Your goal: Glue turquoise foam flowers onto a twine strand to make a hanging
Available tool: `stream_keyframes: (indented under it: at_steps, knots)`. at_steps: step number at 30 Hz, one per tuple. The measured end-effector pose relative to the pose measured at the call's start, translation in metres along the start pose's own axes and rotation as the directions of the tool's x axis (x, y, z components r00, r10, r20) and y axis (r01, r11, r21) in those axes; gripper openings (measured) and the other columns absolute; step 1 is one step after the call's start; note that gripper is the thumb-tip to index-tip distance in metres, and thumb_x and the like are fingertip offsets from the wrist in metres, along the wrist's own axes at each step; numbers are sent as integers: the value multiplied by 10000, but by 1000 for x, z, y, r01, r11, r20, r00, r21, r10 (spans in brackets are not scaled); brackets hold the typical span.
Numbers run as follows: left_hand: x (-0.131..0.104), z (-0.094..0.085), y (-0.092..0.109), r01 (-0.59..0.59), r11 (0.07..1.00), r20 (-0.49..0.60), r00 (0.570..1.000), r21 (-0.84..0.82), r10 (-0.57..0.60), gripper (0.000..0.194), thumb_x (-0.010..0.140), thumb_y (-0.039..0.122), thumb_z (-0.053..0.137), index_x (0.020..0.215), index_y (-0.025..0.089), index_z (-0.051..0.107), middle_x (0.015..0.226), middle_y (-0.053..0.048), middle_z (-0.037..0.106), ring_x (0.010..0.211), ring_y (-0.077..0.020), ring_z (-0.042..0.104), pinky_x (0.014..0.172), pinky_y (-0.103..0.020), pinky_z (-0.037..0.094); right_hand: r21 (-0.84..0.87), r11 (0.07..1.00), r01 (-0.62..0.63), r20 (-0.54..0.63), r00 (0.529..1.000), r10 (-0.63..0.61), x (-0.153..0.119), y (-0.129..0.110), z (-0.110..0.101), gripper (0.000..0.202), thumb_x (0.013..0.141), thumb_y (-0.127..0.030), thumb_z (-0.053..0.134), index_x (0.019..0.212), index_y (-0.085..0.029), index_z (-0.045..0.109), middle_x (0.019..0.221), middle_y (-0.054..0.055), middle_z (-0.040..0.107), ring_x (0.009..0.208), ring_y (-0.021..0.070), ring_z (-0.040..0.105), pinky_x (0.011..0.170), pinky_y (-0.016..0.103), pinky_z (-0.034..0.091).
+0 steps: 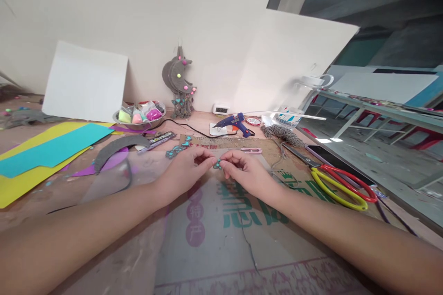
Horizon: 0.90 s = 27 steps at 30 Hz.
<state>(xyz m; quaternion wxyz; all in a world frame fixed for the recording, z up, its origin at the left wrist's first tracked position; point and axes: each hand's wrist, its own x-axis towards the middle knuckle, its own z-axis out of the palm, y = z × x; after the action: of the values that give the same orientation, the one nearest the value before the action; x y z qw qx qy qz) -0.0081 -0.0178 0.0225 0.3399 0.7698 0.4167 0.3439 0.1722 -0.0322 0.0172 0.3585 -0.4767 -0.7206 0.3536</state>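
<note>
Between both hands, above the printed cardboard (214, 249), is a small grey and turquoise ornament (217, 164). My left hand (188, 166) pinches its left side with thumb and forefinger. On the other side, the fingertips of my right hand (247, 170) are closed on it too. Just beyond my left hand lie several similar grey and turquoise pieces (177, 148). A thin grey string (247, 242) trails over the cardboard below the hands. The ornament's exact shape is partly covered by my fingers.
Scissors (341, 182) with red and yellow handles lie at right beside a phone (339, 163) and grey yarn (282, 134). A blue glue gun (238, 124), a clear jug (299, 99) and a bowl of coloured clay (140, 117) stand behind. Coloured sheets (55, 147) lie left; a moon decoration (178, 76) hangs behind.
</note>
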Motion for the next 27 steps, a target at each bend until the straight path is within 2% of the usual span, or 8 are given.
stream_keyframes:
  at_steps: [2, 5, 7, 10, 14, 20, 27]
  knots:
    - [1, 0, -2, -12, 1000, 1, 1000, -9, 12, 263, 824, 355, 439, 807, 178, 632, 761, -5, 619, 717, -141, 542, 633, -236, 399, 8, 1000, -4, 4, 1000, 4, 1, 1, 0, 155, 813, -357, 494, 800, -208, 534, 575, -38, 520, 512, 106, 457, 490, 226, 348]
    - [1, -1, -3, -43, 997, -16, 999, -58, 42, 290, 851, 330, 406, 960, 195, 639, 928, -25, 642, 869, -154, 555, 771, -251, 408, 32, 999, 4, 1, 1000, -4, 2, 3, 0, 159, 820, -349, 493, 801, -195, 527, 585, -34, 513, 526, 101, 449, 498, 223, 344]
    - [2, -1, -3, -40, 995, -37, 999, -87, 37, 323, 863, 350, 383, 1029, 202, 617, 997, -30, 634, 912, -157, 550, 804, -256, 405, 49, 999, 0, 0, 1000, 0, 3, 4, 0, 159, 825, -345, 492, 814, -189, 521, 588, -34, 510, 529, 98, 444, 501, 221, 341]
    - [1, -1, -1, -17, 998, -46, 999, -62, 14, 316, 845, 395, 404, 923, 192, 632, 895, -22, 644, 826, -159, 558, 729, -253, 417, 48, 999, -6, -4, 1000, 7, 2, 3, -1, 164, 827, -348, 492, 811, -186, 514, 584, -36, 509, 522, 95, 437, 497, 220, 332]
    - [0, -1, 1, 6, 1000, -20, 1000, -19, -7, 245, 800, 364, 469, 821, 186, 636, 785, 2, 632, 712, -136, 542, 629, -236, 394, 31, 1000, 1, -17, 1000, 0, 1, 0, -2, 179, 828, -354, 487, 787, -183, 518, 574, -37, 507, 515, 94, 427, 496, 221, 324]
    - [0, -1, 4, 2, 999, -10, 1000, 34, -2, 239, 804, 322, 451, 764, 166, 628, 728, 0, 602, 684, -129, 521, 612, -239, 372, 36, 999, -5, -5, 1000, 5, 2, 3, -2, 182, 831, -362, 489, 808, -185, 521, 586, -36, 513, 523, 92, 435, 496, 217, 326]
    - [2, 0, -3, -41, 999, -26, 999, 11, 41, 273, 824, 344, 422, 819, 185, 643, 795, -6, 628, 757, -149, 543, 676, -256, 401, 16, 1000, 13, -15, 1000, -12, 3, 4, -3, 196, 835, -366, 489, 775, -182, 523, 577, -34, 512, 518, 93, 432, 502, 220, 331]
